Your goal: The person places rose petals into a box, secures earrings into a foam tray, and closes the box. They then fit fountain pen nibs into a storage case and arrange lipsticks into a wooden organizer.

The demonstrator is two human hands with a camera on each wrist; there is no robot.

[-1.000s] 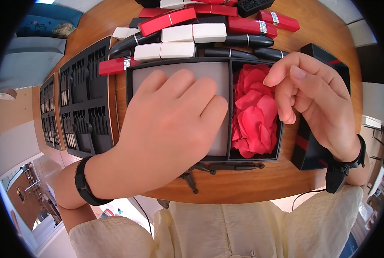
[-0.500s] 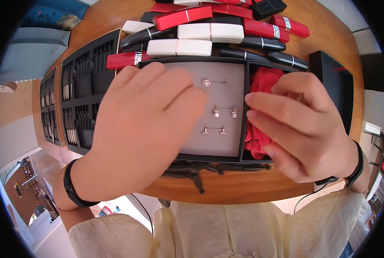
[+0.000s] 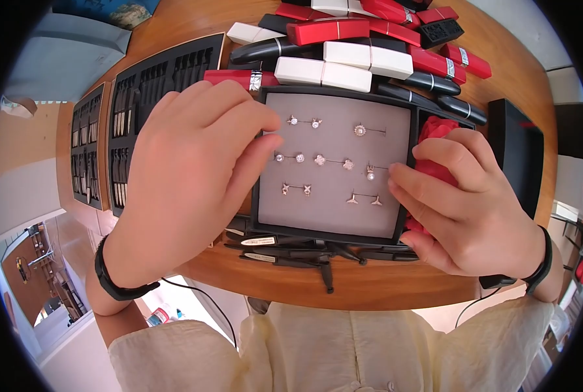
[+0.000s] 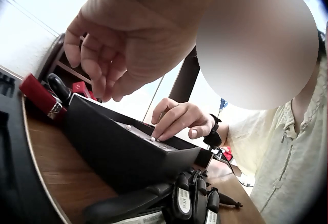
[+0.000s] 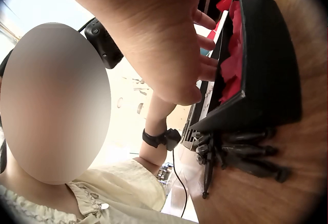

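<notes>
At nine o'clock from the black box (image 3: 324, 233), the left hand (image 3: 187, 163) hovers by its rim, thumb and index narrowly apart. Small, shiny earrings (image 3: 320, 159) sit on the box's smooth gray pad (image 3: 317, 212): glittering studs from ten to eight, flower shapes at center, a round cluster at one, forked ones at five, a pearl at four. The right hand (image 3: 464, 202), at three, has fingertips beside the pearl, thumb apart, over red petals (image 3: 438, 129).

A black box (image 5: 274, 65) holding red petals (image 5: 231, 70) stands tilted at the upper right of the frame on the wooden counter (image 5: 307, 147). The right hand (image 5: 164, 44) reaches toward it from the upper left; dark slender pieces (image 5: 251, 155) lie below.
</notes>
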